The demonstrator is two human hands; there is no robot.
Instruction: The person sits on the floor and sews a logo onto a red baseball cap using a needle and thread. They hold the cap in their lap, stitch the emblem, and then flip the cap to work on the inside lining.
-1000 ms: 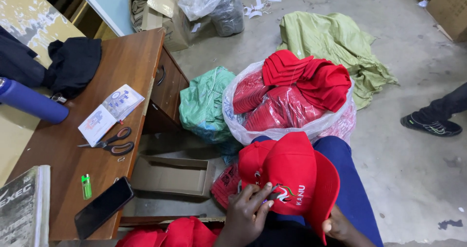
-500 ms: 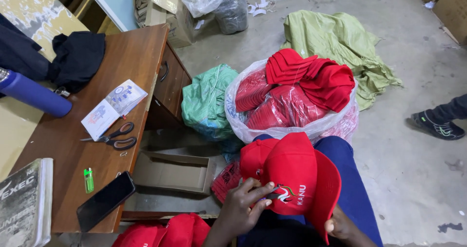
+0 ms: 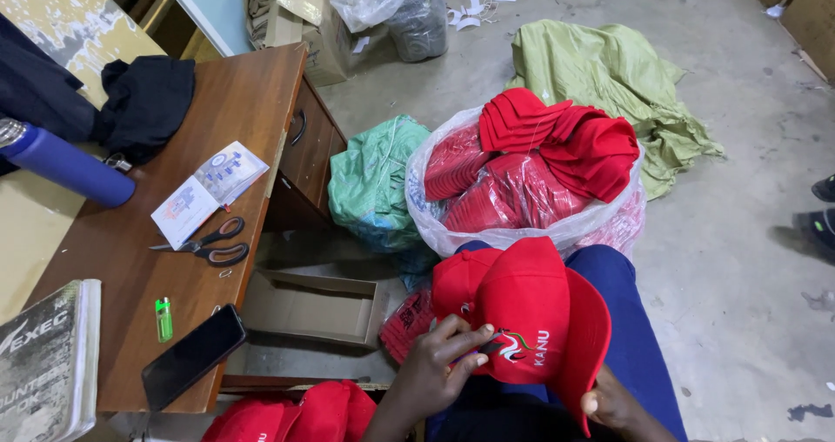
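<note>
Concrete floor (image 3: pixel 739 259), grey and stained, spreads under a seated person's lap, where a red cap (image 3: pixel 531 320) with an embroidered front lies across blue trousers, brim toward the lower right. Compared with the views of a second ago the cap sits in much the same place; what has shifted is the left hand (image 3: pixel 439 368), whose fingertips now pinch at the cap's front panel just beside the emblem, closed on the fabric, as if working at that spot. The right hand (image 3: pixel 613 407) grips the brim edge from below, only partly in view. Just behind the cap stands a clear plastic bag (image 3: pixel 522 224) heaped with more red caps, and beside it a green sack (image 3: pixel 374 181); a crumpled green cloth (image 3: pixel 609 77) lies farther off on the floor. More red caps (image 3: pixel 296 411) sit near the left elbow. To the left, a wooden bench (image 3: pixel 252 103) carries scissors (image 3: pixel 209 242), a leaflet (image 3: pixel 204 190), a green lighter (image 3: pixel 163 318), a black phone (image 3: pixel 193 355) and a blue bottle (image 3: pixel 65 165). An open cardboard box (image 3: pixel 313 307) rests below the bench edge.
</note>
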